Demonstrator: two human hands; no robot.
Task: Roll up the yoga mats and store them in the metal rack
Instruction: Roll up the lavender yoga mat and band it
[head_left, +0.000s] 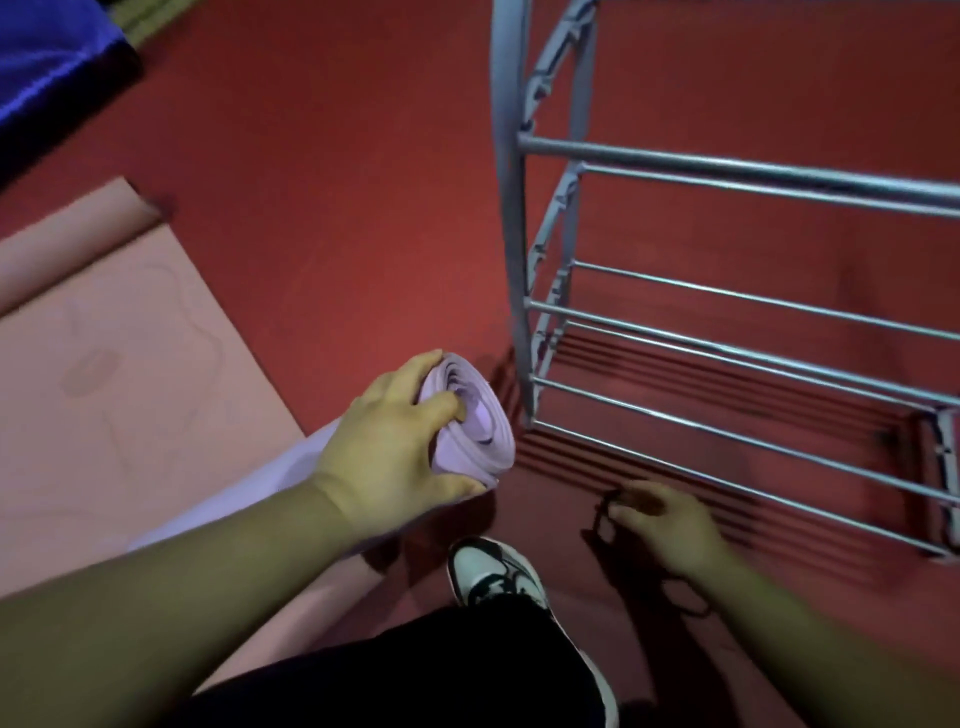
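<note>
My left hand (395, 441) grips the end of a rolled lilac yoga mat (480, 415), fingers curled over the spiral end, which points toward the metal rack (727, 358). The roll's body runs back under my forearm. My right hand (660, 512) is low near the floor in front of the rack's bottom rails, its fingers pinching a thin dark strap (605, 512). A pink yoga mat (119, 353) lies flat on the red floor at the left, its far end curled up. The rack's rails carry nothing.
My white and dark sneaker (496, 571) and black trouser leg stand between the two hands. A blue and dark object (47, 62) lies at the top left corner. Red floor (337, 182) stretches between the pink mat and the rack.
</note>
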